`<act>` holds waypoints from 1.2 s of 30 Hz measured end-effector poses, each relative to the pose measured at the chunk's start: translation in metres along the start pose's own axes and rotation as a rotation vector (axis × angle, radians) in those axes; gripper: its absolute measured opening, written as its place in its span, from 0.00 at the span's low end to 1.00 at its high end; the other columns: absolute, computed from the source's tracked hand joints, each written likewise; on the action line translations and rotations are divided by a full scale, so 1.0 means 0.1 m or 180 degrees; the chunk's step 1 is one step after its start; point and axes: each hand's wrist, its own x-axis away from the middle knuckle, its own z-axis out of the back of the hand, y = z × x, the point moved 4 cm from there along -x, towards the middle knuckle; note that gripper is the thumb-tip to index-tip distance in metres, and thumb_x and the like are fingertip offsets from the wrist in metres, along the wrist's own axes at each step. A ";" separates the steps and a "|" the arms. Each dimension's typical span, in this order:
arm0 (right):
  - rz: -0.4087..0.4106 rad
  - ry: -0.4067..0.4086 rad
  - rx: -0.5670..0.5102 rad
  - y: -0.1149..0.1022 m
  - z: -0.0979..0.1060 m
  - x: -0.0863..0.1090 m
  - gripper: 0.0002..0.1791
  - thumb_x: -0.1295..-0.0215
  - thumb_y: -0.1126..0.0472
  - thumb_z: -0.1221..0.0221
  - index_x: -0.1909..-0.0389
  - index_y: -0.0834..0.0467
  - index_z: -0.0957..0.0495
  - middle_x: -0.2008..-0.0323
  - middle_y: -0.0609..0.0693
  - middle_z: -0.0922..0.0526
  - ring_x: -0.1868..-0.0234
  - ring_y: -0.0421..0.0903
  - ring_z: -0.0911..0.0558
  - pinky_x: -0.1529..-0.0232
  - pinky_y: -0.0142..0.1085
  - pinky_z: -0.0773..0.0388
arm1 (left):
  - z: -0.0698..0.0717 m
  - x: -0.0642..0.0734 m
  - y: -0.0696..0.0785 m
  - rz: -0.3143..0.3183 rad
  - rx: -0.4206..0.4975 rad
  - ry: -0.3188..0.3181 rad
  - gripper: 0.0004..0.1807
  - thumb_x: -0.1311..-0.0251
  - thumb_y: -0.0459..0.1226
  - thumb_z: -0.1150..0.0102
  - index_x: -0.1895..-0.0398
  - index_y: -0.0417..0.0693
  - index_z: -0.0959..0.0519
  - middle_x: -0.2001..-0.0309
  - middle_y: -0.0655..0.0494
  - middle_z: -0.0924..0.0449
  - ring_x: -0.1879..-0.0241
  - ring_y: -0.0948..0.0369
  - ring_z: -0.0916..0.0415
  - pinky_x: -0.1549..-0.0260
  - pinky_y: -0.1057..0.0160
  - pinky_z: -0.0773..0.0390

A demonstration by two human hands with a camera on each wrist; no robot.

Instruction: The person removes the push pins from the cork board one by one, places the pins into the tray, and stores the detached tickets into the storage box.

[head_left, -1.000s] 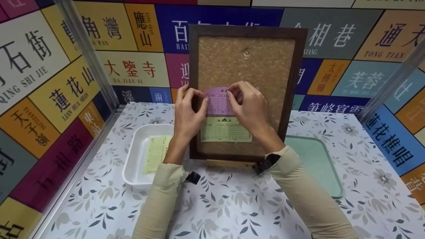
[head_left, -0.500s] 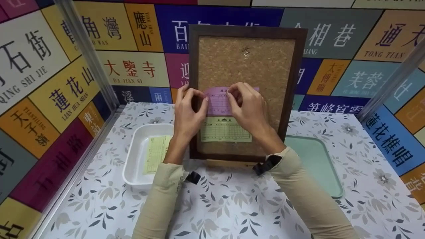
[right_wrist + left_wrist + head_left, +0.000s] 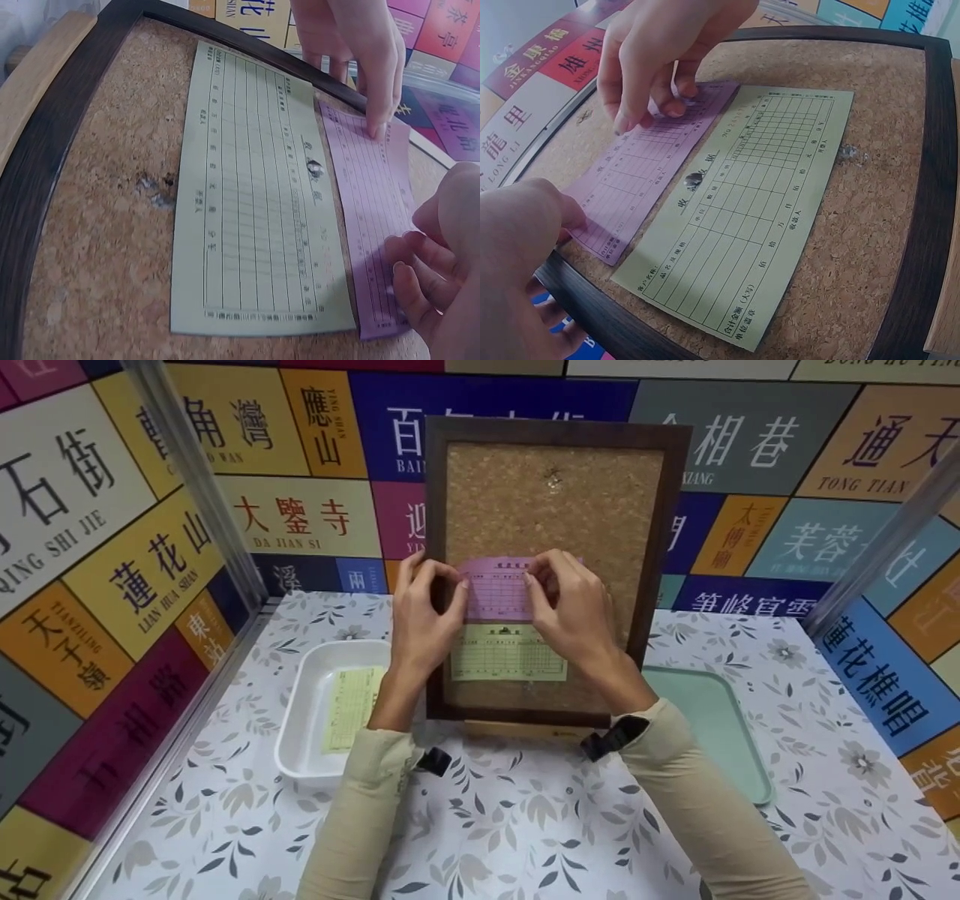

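Work at a framed cork board, seen left to right. At the far left of the floral-patterned counter (image 3: pixel 510 829), a white tray (image 3: pixel 309 727) holds a yellow-green slip (image 3: pixel 346 711), partly hidden by the forearm. Next, the left hand (image 3: pixel 424 619) has thumb and forefinger bent together, grasping the left end of the pink slip (image 3: pixel 496 594) against the board; other fingers lie outside the frame's edge. The cork board (image 3: pixel 491 495) stands upright, its dark frame above a pale wooden strip (image 3: pixel 517 730). On its middle lies the pink slip, directly above a green slip (image 3: pixel 506 655), which bears a shiny round tack (image 3: pixel 693 180) near its upper edge. A small shiny cluster (image 3: pixel 553 480) marks the upper cork. The right hand (image 3: pixel 576 611) has its fingers bent over the pink slip, near its printed heading; whether anything is pinched between the fingertips cannot be told. At the right, a mint-green tray (image 3: pixel 716 735) rests on the counter, partly behind the right forearm.
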 end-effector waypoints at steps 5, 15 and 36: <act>-0.0025 0.0044 0.0014 0.03 0.09 0.03 0.07 0.23 0.56 0.37 0.57 0.56 0.17 0.65 0.49 0.17 0.67 0.43 0.19 0.66 0.36 0.25 | 0.01 0.01 0.01 0.0005 0.0017 -0.0013 0.08 0.29 0.42 0.32 0.55 0.49 0.15 0.37 0.47 0.21 0.22 0.52 0.33 0.20 0.53 0.34; -0.0063 0.0110 -0.0204 0.14 0.26 0.14 0.07 0.22 0.58 0.37 0.56 0.59 0.19 0.67 0.49 0.17 0.71 0.39 0.21 0.70 0.28 0.28 | 0.11 0.05 0.01 0.0019 0.0030 0.0043 0.07 0.29 0.40 0.33 0.56 0.45 0.16 0.31 0.45 0.25 0.23 0.53 0.31 0.26 0.52 0.25; -0.0377 0.0545 -0.0345 0.60 0.89 0.75 0.07 0.22 0.61 0.36 0.54 0.61 0.18 0.69 0.49 0.16 0.72 0.36 0.20 0.70 0.21 0.26 | 0.41 0.16 0.01 0.0034 0.0385 0.0322 0.08 0.29 0.39 0.31 0.53 0.46 0.17 0.43 0.53 0.14 0.45 0.60 0.18 0.43 0.54 0.16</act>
